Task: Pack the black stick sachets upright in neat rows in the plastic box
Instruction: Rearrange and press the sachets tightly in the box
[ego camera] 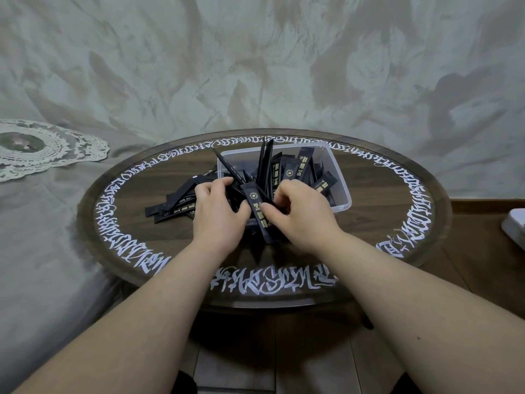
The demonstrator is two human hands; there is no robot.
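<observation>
A clear plastic box (pixel 339 177) stands on the round dark table (pixel 369 206), holding several black stick sachets (pixel 303 164) that lean at different angles. Both hands are at its near left corner. My left hand (pixel 217 211) and my right hand (pixel 301 213) together grip a bunch of sachets (pixel 259 211); the front one shows gold print and its lower end hangs over the box's near rim. Some sachets of the bunch stick up and fan outward. A loose pile of sachets (pixel 176 203) lies flat on the table left of the box.
The table has a ring of white lettering around its edge. A patterned grey fabric surface with a lace doily (pixel 42 149) lies behind and to the left. A white object (pixel 515 228) sits at the right edge on the wooden floor.
</observation>
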